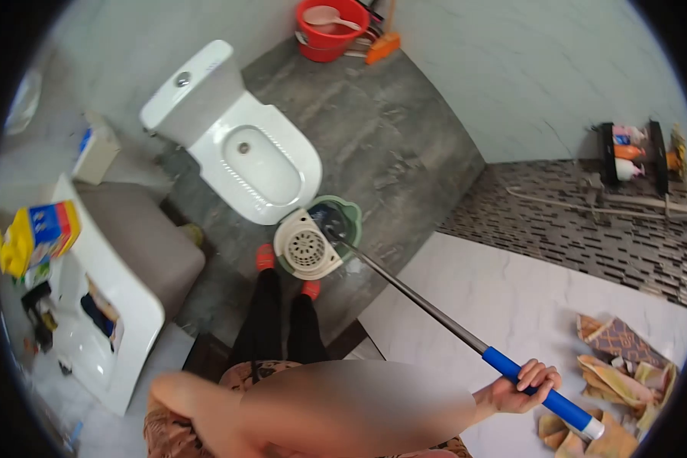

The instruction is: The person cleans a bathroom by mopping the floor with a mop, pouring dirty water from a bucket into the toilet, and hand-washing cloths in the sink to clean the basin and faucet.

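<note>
My right hand is wrapped round the blue grip of a mop. Its long metal pole slants down to the left into a pale green mop bucket. Dark material shows inside, around the pole's lower end; the mop head itself is hard to make out. A cream wringer basket covers the near left part of the bucket, just in front of my red-clad feet. My left arm is bent at the elbow at lower left, and its hand is out of sight. A blur covers the area between my arms.
Beyond the bucket is a white squat toilet. A red bucket with a dipper and an orange broom stand at the back. At left is a washbasin with a yellow bottle. Shower shelves hang at right, near crumpled cloths.
</note>
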Available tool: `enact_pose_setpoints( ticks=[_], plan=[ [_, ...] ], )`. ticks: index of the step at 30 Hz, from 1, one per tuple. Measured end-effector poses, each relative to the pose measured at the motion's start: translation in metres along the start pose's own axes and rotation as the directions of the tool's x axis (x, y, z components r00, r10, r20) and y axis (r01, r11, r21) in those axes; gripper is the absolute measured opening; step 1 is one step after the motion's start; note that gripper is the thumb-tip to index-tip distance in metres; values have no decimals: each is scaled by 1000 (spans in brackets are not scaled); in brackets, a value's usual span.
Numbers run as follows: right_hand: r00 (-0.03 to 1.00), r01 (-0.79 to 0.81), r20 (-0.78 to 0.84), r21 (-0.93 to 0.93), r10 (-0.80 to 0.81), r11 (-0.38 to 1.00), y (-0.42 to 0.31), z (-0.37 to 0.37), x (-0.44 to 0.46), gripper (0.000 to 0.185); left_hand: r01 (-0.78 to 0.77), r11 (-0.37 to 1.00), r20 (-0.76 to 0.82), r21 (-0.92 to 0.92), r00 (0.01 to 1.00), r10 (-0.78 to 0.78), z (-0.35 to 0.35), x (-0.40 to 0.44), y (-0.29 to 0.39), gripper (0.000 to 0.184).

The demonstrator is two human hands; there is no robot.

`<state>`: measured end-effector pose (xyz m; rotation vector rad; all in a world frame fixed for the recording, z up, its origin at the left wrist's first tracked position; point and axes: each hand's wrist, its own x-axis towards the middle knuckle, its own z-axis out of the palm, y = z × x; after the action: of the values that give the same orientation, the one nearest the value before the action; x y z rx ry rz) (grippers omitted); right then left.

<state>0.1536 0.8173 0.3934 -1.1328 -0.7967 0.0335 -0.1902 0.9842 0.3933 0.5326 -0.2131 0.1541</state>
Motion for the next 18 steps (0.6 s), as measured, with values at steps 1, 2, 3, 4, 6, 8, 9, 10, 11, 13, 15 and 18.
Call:
enact_pose_setpoints(
  ticks=[1,2,3,4,6,8,9,10,11,13,15,18],
  plan=[
    [1000,3,-19,-9,-3,1000,0,4,-1,19,-47,991,5,122,999,47,-7,-2,12,29],
    [1000,14,-25,-25,-15,1000,0,7,-1,19,-56,987,25,150,998,53,-14,-3,22,31],
    [999,20,-31,-36,-21,999,0,10,-2,19,-65,982,38,180,998,59,-20,-4,32,32],
    [999,15,-37,-42,-17,999,-2,12,-4,19,-72,975,41,210,997,65,-24,-7,36,34],
    [999,27,-33,-54,-29,998,-2,18,-6,19,-109,974,145,197,986,81,-39,-23,37,32],
    [999,20,-28,-35,-21,999,-4,23,-8,19,-249,913,238,322,955,177,-63,-29,44,23],
    [1000,15,-24,-31,-16,999,-5,22,-10,18,-447,857,441,255,843,308,-107,-26,44,18],
    [1000,11,-26,-28,-12,1000,-4,23,-12,18,-481,801,169,357,877,451,-122,-31,43,16],
    [1000,11,-28,-28,-12,1000,-7,25,-14,18,-442,766,-120,467,826,550,-136,-36,42,17],
    [1000,9,-6,-18,-10,1000,-7,23,-15,18,-11,844,-800,537,310,513,-171,-61,46,22],
    [999,16,-42,-28,-17,999,-8,22,-17,18,54,907,-902,417,145,406,-260,-85,49,22],
    [999,-8,-32,22,8,1000,-12,16,-22,14,107,957,-951,270,-128,283,-391,-140,9,37]
  ],
)
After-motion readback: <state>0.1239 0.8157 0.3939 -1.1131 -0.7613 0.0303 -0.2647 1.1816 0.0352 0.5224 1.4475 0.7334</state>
